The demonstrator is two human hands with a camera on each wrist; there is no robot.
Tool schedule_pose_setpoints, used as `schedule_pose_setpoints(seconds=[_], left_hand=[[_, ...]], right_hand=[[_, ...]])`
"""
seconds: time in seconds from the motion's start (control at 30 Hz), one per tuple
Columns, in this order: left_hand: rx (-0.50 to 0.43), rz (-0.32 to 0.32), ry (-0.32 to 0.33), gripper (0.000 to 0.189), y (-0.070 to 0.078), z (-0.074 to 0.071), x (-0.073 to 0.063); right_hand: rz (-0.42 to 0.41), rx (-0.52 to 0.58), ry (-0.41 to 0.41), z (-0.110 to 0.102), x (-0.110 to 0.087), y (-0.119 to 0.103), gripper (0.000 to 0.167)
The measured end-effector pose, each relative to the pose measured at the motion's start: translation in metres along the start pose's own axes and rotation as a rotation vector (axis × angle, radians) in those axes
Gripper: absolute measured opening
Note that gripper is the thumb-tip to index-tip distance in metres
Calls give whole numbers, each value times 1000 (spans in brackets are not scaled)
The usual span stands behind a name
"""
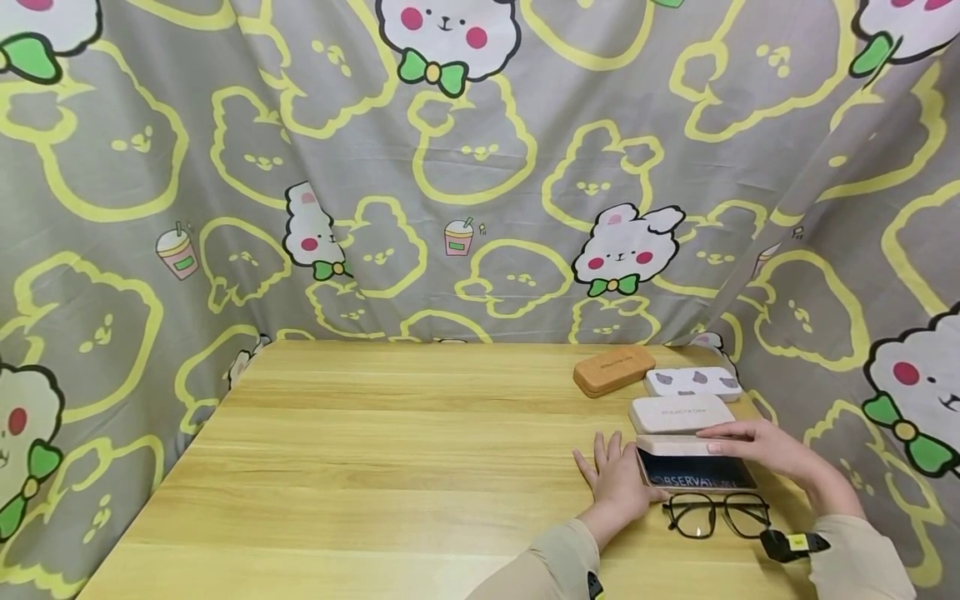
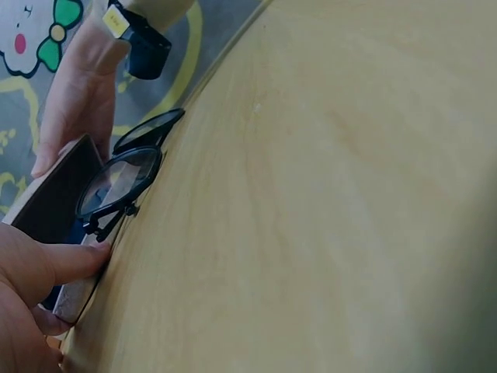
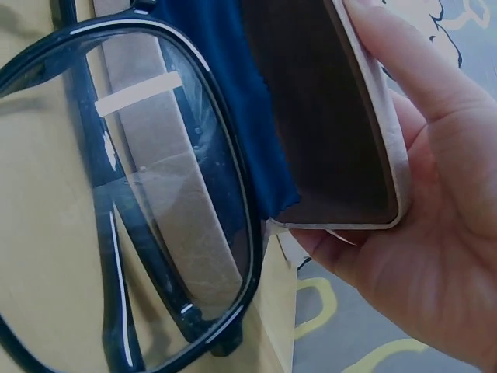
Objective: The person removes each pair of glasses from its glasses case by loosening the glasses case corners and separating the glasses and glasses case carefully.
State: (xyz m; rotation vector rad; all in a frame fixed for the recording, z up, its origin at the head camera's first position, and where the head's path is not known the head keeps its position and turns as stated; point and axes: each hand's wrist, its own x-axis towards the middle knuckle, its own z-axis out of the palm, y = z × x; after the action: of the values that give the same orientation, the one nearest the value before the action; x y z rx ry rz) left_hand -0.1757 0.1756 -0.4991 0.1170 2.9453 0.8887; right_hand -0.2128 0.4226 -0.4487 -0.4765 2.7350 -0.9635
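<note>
An opened glasses case (image 1: 645,443) with a dark inside and a blue cleaning cloth (image 3: 225,101) lies near the table's right side. At its left end, my left hand (image 1: 618,483) grips the base, thumb (image 2: 78,260) along the front wall and other fingers spread over the table. My right hand (image 1: 780,454) holds the raised lid (image 3: 380,140) between thumb and fingers. Black-framed glasses (image 1: 716,515) stand right in front of the case. The right wrist view shows their temples folded behind a lens, which bears a pale strip.
Behind the opened case lie a closed cream case (image 1: 682,413), a white case with grey patterns (image 1: 693,382) and an orange-brown case (image 1: 613,371). Patterned grey curtains (image 1: 480,183) rise around the wooden table (image 1: 375,467). A black wrist device (image 1: 795,546) sits by the right sleeve.
</note>
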Motion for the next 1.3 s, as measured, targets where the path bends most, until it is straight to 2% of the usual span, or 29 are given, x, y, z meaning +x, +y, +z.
schedule_pose_setpoints(seconds=[0.7, 0.83, 1.1, 1.3], left_hand=[[-1, 4, -3, 72, 1, 0, 0], [5, 3, -1, 72, 2, 0, 0], [9, 6, -4, 70, 2, 2, 0], [12, 2, -7, 65, 3, 1, -1]], right_hand=[[-12, 9, 93, 10, -8, 0, 30], [-42, 7, 143, 14, -10, 1, 29], [-166, -38, 276, 28, -17, 8, 32], [-153, -52, 319, 36, -21, 10, 36]])
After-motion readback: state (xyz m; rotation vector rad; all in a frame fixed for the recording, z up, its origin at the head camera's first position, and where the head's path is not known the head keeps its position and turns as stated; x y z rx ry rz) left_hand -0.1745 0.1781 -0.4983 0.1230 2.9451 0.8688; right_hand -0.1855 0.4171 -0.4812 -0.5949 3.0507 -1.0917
